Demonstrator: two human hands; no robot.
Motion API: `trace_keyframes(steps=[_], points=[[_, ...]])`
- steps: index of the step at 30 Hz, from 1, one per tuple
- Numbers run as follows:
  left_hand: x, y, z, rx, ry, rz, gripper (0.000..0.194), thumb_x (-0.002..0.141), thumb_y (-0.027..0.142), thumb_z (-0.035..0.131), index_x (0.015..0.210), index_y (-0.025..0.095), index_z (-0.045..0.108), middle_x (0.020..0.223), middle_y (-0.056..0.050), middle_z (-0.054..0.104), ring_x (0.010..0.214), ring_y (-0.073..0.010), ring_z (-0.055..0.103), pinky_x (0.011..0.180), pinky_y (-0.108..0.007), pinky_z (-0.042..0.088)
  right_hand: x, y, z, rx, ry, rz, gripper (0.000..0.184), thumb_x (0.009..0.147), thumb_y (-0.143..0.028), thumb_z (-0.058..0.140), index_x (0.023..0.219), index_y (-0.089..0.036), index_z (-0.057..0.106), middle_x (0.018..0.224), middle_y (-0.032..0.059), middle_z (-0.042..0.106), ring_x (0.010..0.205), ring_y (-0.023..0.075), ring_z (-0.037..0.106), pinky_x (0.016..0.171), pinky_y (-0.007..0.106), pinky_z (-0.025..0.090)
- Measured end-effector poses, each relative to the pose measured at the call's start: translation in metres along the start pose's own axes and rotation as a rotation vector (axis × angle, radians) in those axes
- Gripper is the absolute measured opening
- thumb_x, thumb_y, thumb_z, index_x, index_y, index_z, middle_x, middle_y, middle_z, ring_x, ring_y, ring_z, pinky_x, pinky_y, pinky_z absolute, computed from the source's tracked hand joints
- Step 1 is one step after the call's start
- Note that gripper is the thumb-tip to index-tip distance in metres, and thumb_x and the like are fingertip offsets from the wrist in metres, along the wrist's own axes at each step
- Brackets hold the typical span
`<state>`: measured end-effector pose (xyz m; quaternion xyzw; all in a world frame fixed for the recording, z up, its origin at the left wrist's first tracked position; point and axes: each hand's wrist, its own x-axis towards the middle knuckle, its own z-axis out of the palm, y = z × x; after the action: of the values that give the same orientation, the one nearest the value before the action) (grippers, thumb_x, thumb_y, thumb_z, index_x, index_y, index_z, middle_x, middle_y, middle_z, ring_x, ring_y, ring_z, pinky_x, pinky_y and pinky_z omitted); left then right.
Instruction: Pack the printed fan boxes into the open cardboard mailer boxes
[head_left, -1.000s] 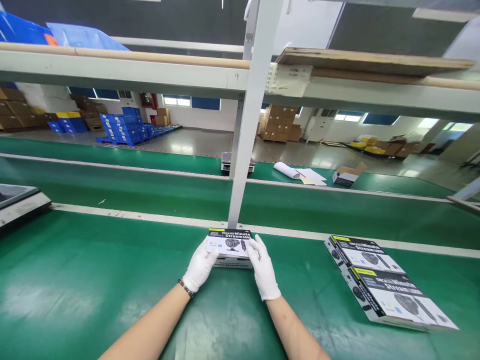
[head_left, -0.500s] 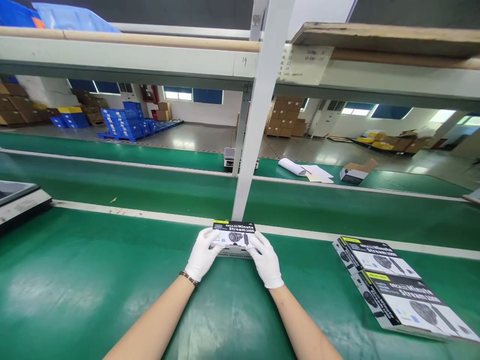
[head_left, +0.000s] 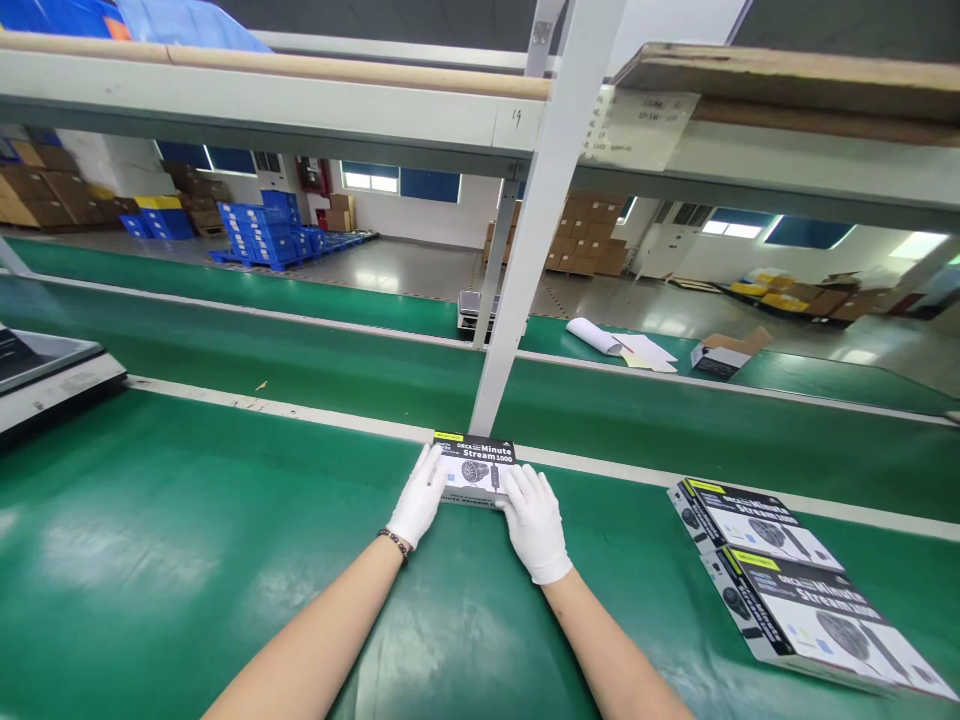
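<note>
At the bench's (head_left: 187,560) far edge, by the post (head_left: 540,250), our left hand (head_left: 420,497) and right hand (head_left: 534,520) clasp the box (head_left: 478,467) by its sides; two more boxes (head_left: 787,585) lie right.

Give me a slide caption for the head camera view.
Two white-gloved hands, left and right, hold a boxed fan on the green bench beside two more boxes.

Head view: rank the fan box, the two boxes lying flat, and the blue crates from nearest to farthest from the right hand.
1. Fan box, under the right hand.
2. Two boxes lying flat, to the right on the green belt.
3. Blue crates, far back left.
</note>
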<state>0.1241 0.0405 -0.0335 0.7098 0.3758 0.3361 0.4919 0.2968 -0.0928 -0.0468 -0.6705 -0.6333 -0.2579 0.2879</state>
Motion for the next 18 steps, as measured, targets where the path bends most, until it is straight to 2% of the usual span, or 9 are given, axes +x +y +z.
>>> trace_keyframes(steps=[2,4,7,10,15,18], points=[[0.001,0.003,0.002,-0.134,-0.047,-0.026,0.062,0.090,0.031,0.048,0.149,0.016,0.034,0.150,-0.012,0.043,0.136,-0.0259,0.044,0.117,-0.042,0.031,0.003,-0.012,0.004,-0.027,0.064,-0.117,0.035,0.093,-0.013,0.044,0.125,-0.018,0.058,0.118,0.0126,0.067,0.116,0.0254,0.058,0.099,0.048,0.047],[0.003,0.004,0.001,-0.233,-0.094,-0.013,0.069,0.089,0.031,0.050,0.152,0.015,0.026,0.149,-0.013,0.044,0.135,-0.0260,0.045,0.117,-0.043,0.031,0.008,-0.025,0.009,-0.038,0.107,-0.186,0.040,0.092,-0.009,0.042,0.129,-0.018,0.054,0.117,0.0113,0.067,0.115,0.0227,0.059,0.099,0.043,0.048],[0.005,0.001,-0.001,-0.310,-0.088,0.019,0.070,0.087,0.034,0.053,0.150,0.014,0.030,0.152,-0.013,0.040,0.140,-0.0263,0.038,0.119,-0.041,0.026,0.015,-0.036,0.018,-0.028,0.143,-0.163,0.039,0.092,-0.008,0.043,0.127,-0.018,0.055,0.113,0.0107,0.068,0.110,0.0221,0.061,0.094,0.039,0.051],[0.007,-0.004,-0.001,-0.339,-0.097,0.050,0.068,0.085,0.035,0.056,0.147,0.016,0.035,0.152,-0.012,0.040,0.140,-0.0264,0.037,0.119,-0.042,0.025,0.020,-0.038,0.021,0.062,0.169,-0.110,0.028,0.091,-0.010,0.045,0.113,-0.018,0.062,0.104,0.0099,0.068,0.101,0.0211,0.063,0.087,0.037,0.053],[0.009,-0.006,-0.002,-0.309,-0.098,0.051,0.068,0.086,0.035,0.057,0.147,0.016,0.035,0.152,-0.013,0.039,0.141,-0.0270,0.036,0.120,-0.042,0.022,0.026,-0.038,0.011,0.196,0.132,-0.115,0.023,0.090,-0.008,0.046,0.093,-0.019,0.066,0.092,0.0064,0.069,0.090,0.0183,0.064,0.079,0.033,0.052],[0.008,-0.004,-0.005,-0.256,-0.113,0.076,0.064,0.088,0.035,0.055,0.146,0.016,0.038,0.152,-0.012,0.040,0.140,-0.0270,0.037,0.120,-0.042,0.023,0.030,-0.041,0.004,0.212,0.160,-0.111,0.022,0.088,-0.007,0.048,0.086,-0.019,0.065,0.086,0.0046,0.068,0.083,0.0165,0.063,0.073,0.030,0.051]])
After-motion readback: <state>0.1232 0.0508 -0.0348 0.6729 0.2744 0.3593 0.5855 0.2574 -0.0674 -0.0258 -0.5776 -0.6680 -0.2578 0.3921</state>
